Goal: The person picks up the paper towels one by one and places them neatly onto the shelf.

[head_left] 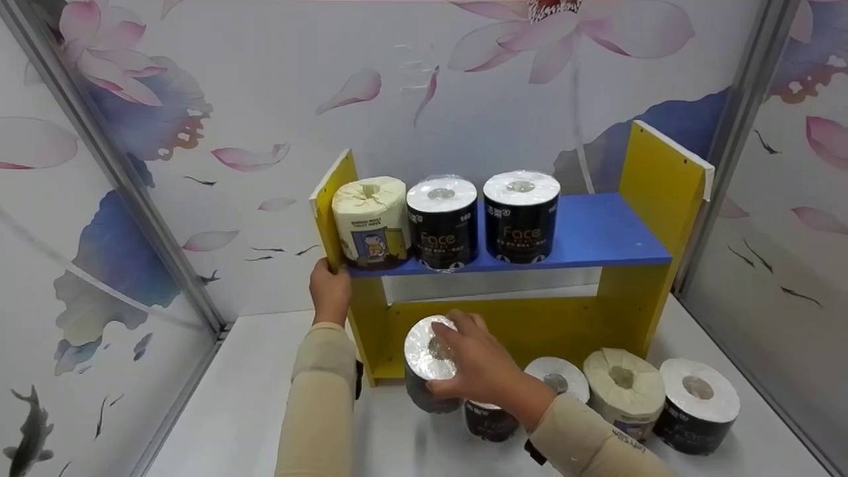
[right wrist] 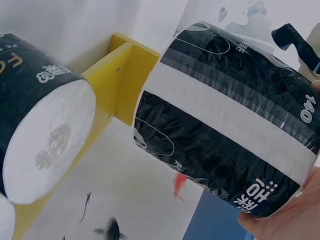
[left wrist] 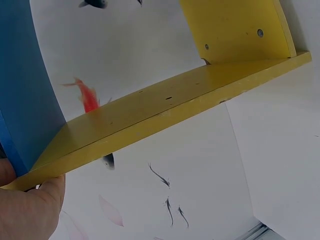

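Note:
My left hand point(head_left: 330, 291) grips the left side panel of a small yellow and blue shelf point(head_left: 583, 242), where the blue board meets it. The left wrist view shows the left hand's thumb and finger on either side of the yellow panel point(left wrist: 165, 102). With spread fingers and thumb my right hand point(head_left: 487, 364) holds a black and white wrapped toilet roll point(head_left: 421, 351) by its upper part, in front of the shelf's lower left. In the right wrist view that toilet roll point(right wrist: 220, 117) appears large, with the right hand at its end.
On the blue board stand a cream-wrapped roll point(head_left: 371, 222) and two black-wrapped rolls point(head_left: 442, 225). Several more rolls, one a cream roll point(head_left: 624, 387), stand on the white table point(head_left: 252, 411) at front right. Floral wall panels point(head_left: 278, 86) enclose the table.

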The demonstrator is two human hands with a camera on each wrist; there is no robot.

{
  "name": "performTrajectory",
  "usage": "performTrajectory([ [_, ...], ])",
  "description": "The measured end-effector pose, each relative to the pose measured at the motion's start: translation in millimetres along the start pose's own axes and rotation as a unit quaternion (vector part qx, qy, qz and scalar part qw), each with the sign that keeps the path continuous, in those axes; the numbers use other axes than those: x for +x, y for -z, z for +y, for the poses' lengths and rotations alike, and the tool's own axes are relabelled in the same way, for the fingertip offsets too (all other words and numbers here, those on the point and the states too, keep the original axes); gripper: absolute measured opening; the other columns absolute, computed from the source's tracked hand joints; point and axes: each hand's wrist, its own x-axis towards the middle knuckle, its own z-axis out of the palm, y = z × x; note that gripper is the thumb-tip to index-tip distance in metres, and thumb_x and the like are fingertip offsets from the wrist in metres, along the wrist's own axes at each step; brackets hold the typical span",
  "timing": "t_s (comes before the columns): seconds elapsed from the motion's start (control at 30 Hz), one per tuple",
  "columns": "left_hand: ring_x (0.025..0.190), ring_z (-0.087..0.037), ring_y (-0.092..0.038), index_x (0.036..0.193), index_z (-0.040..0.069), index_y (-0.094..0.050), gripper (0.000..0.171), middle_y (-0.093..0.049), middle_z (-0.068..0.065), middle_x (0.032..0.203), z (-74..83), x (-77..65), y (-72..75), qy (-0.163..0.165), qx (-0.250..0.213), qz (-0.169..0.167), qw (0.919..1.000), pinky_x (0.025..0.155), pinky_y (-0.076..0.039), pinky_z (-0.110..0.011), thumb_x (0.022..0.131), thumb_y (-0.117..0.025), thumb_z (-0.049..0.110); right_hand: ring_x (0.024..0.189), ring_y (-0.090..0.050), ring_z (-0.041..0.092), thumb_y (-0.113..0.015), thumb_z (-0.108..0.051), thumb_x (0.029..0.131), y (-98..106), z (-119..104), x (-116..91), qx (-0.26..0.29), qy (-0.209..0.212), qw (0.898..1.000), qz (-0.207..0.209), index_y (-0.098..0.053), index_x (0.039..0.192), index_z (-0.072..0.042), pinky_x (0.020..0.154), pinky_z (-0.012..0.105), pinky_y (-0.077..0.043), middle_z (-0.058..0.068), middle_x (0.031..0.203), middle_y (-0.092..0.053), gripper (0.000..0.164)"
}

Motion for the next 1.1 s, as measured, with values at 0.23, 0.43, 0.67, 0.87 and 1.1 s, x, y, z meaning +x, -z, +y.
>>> performTrajectory([
  [0.23, 0.118, -0.033, -0.049, 0.131, -0.006, -0.047, 0.034, -0.053, -0.022, 0.128, 0.6, 0.8, -0.8, -0.004, -0.012, -0.001, 0.9999, 0.101, -0.038, -0.046, 0.101, -0.043, 0.011, 0.124, -0.040, 0.036, -0.082, -0.038, 0.066, 16.2, 8.2, -4.9, -0.005, 0.023, 1.000, 0.006, -0.055, 0.136, -0.008, 0.088, 0.050, -0.049, 0.017, 0.139, -0.044, 0.080],
  [0.43, 0.118, -0.034, -0.050, 0.130, -0.008, -0.047, 0.035, -0.053, -0.024, 0.127, 1.4, 2.0, 0.0, -0.019, -0.001, 0.003, 0.9998, 0.101, -0.039, -0.046, 0.101, -0.043, 0.010, 0.126, -0.038, 0.036, -0.083, -0.036, 0.065, 29.8, 15.8, -8.8, 0.005, 0.036, 0.999, 0.004, -0.054, 0.138, -0.010, 0.091, 0.051, -0.047, 0.017, 0.142, -0.043, 0.082],
  [0.67, 0.119, -0.034, -0.049, 0.130, -0.007, -0.047, 0.034, -0.053, -0.024, 0.128, 1.6, 2.2, -1.0, -0.010, 0.008, 0.002, 0.9999, 0.102, -0.038, -0.046, 0.100, -0.043, 0.009, 0.125, -0.039, 0.036, -0.082, -0.035, 0.064, 41.6, 24.8, -13.7, -0.004, 0.074, 0.997, 0.016, -0.055, 0.136, -0.008, 0.091, 0.052, -0.047, 0.017, 0.142, -0.044, 0.082],
  [0.87, 0.123, -0.034, -0.047, 0.133, -0.006, -0.046, 0.036, -0.051, -0.023, 0.131, 1.2, 1.8, -1.1, -0.002, 0.004, 0.000, 1.0000, 0.103, -0.038, -0.046, 0.100, -0.043, 0.009, 0.130, -0.037, 0.036, -0.082, -0.033, 0.066, 57.1, 32.8, -23.1, -0.001, 0.081, 0.997, 0.013, -0.053, 0.137, -0.008, 0.095, 0.054, -0.044, 0.018, 0.144, -0.042, 0.081],
  [1.1, 0.122, -0.034, -0.048, 0.132, -0.006, -0.046, 0.035, -0.052, -0.023, 0.131, 0.8, 0.1, -1.0, 0.001, -0.004, 0.001, 1.0000, 0.103, -0.038, -0.046, 0.101, -0.042, 0.010, 0.130, -0.036, 0.042, -0.082, -0.031, 0.066, 72.9, 42.7, -32.3, -0.009, 0.073, 0.997, 0.026, -0.053, 0.138, -0.005, 0.097, 0.059, -0.040, 0.024, 0.144, -0.041, 0.082],
])
